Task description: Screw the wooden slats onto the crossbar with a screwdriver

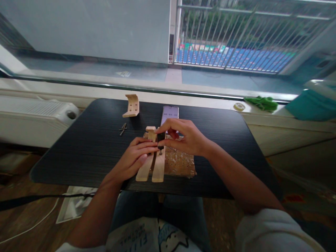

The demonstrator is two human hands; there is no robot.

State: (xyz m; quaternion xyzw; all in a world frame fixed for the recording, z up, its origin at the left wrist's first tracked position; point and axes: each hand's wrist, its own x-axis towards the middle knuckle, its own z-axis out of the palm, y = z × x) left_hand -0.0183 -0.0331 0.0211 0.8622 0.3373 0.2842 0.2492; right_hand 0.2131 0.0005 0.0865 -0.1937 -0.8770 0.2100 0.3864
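Observation:
Two pale wooden slats (152, 168) lie side by side near the front of a dark table (86, 147), resting partly on a brown cork board (181, 162). My left hand (133, 157) lies flat on the left slat, its fingers stretched out and pressing it down. Above the right slat, my right hand (183, 136) pinches a small dark tool (160, 140) that stands upright with its tip on the wood. A small wooden block (151, 132) sits at the slats' far end.
A curved wooden piece with holes (131, 105) stands at the back of the table, two dark screws (122, 129) lie left of the slats, and a lit phone (170, 114) lies behind my hands. A window sill with green cloth (262, 103) runs beyond.

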